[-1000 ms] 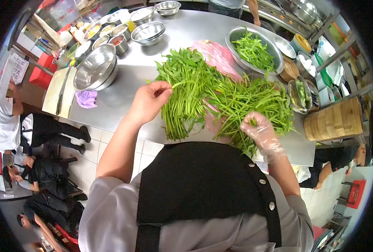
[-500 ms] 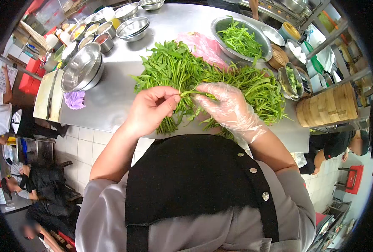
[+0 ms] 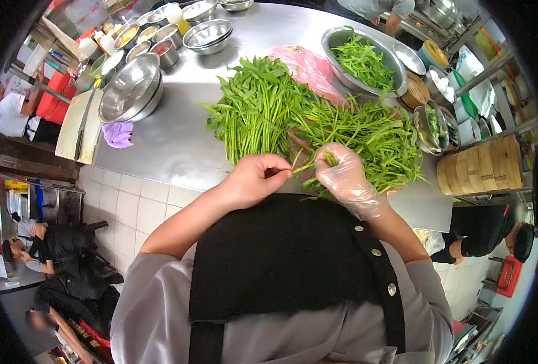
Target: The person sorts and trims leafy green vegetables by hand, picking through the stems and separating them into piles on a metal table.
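Observation:
My bare left hand (image 3: 258, 179) is closed in a pinch on the thin end of a green stem (image 3: 303, 167) near the table's front edge. My right hand (image 3: 345, 176), in a clear plastic glove, is curled around the other part of that water spinach stem. Just beyond my left hand, a neat bunch of water spinach (image 3: 258, 115) lies with its leaves pointing away and its stems towards me. A looser heap of water spinach (image 3: 378, 142) spreads behind and beside my right hand. Pink plastic (image 3: 305, 68) lies beyond the greens.
A steel bowl (image 3: 397, 91) of picked leaves stands at the back. Steel strainers (image 3: 129, 91), a purple cloth-like piece (image 3: 118, 135) and a knife (image 3: 84, 124) on a cutting board (image 3: 69, 130) are at left. A bamboo steamer (image 3: 480, 167) stands at right. Other people are around the table.
Both hands have come lower, towards my body, and the right has moved away from the left. The stem between them now shows angled ends. A person has leaned in at the far side.

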`<action>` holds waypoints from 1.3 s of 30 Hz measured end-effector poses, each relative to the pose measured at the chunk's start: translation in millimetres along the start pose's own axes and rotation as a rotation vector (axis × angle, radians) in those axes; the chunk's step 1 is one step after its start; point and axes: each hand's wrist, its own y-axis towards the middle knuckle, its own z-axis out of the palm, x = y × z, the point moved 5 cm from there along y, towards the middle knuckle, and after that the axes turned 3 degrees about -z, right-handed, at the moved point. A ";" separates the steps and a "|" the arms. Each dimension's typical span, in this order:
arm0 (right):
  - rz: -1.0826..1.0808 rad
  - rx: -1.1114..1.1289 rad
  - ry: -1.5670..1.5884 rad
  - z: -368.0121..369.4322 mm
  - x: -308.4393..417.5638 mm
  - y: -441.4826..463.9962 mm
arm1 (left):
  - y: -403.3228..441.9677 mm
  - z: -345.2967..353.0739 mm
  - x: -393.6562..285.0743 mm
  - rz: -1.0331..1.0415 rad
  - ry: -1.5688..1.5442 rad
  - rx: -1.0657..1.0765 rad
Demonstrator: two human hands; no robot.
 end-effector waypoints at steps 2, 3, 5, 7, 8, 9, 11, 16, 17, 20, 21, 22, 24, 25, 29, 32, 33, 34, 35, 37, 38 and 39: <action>0.071 -0.044 0.058 -8.2 -5.5 -6.9 | 4.0 5.8 6.6 -0.018 0.035 0.010; 0.182 -0.073 0.074 -15.3 -14.1 -10.0 | 5.0 5.5 6.6 -0.034 0.082 0.003; 0.401 -0.133 0.106 -31.7 -31.6 -17.1 | 8.8 2.2 2.7 -0.064 0.180 -0.009; 0.480 -0.130 0.286 -41.3 -30.9 -27.1 | 17.0 -4.9 -16.6 -0.004 0.313 -0.089; 0.499 -0.122 0.333 -45.0 -34.0 -32.5 | 21.7 -7.2 -27.8 0.024 0.376 -0.136; 0.521 -0.108 0.377 -50.1 -37.9 -37.5 | 29.3 -2.3 -43.4 0.152 0.373 -0.155; 0.465 0.043 0.423 -49.3 -51.2 -41.5 | 45.0 13.0 -81.1 0.371 0.392 -0.159; 0.501 0.056 0.591 -52.0 -28.0 -52.5 | 71.2 -17.3 -108.6 0.494 0.537 -0.346; 0.515 0.034 0.634 -53.6 -27.3 -55.9 | 77.8 -37.7 -93.0 0.389 0.548 -0.402; 0.475 -0.025 0.716 -66.4 -60.0 -68.1 | 90.5 -86.4 -41.5 0.014 0.569 -0.530; 0.487 -0.025 0.719 -68.5 -64.1 -70.5 | 94.1 -89.3 -27.8 0.009 0.601 -0.539; 0.538 -0.052 0.743 -67.9 -67.8 -72.7 | 99.7 -91.6 -8.9 0.004 0.630 -0.551; 0.571 -0.062 0.687 -64.7 -63.9 -72.8 | 107.5 -88.9 10.1 -0.001 0.655 -0.545; 0.588 -0.064 0.657 -62.2 -60.7 -72.1 | 107.8 -85.5 12.2 -0.013 0.754 -0.558; 0.511 0.028 0.605 -50.6 -44.5 -63.7 | 104.9 -79.1 16.4 -0.051 0.973 -0.594; 0.463 0.074 0.589 -50.2 -50.4 -63.8 | 97.0 -92.6 20.0 -0.015 0.898 -0.636; 0.476 0.057 0.614 -51.8 -50.4 -64.9 | 89.6 -96.4 11.0 0.006 0.883 -0.656; 0.490 0.041 0.639 -52.9 -48.3 -67.0 | 82.9 -100.3 1.0 0.026 0.868 -0.676; 0.505 0.027 0.663 -54.3 -47.9 -68.3 | 77.1 -105.3 -9.1 0.019 0.836 -0.710; 0.533 0.014 0.671 -55.6 -52.5 -68.4 | 66.5 -116.2 -28.4 0.003 0.768 -0.779; 0.552 -0.002 0.692 -55.5 -52.2 -68.2 | 64.1 -122.5 -35.8 0.035 0.813 -0.783; 0.569 -0.017 0.713 -55.0 -51.6 -67.5 | 59.9 -124.0 -48.0 0.030 0.757 -0.778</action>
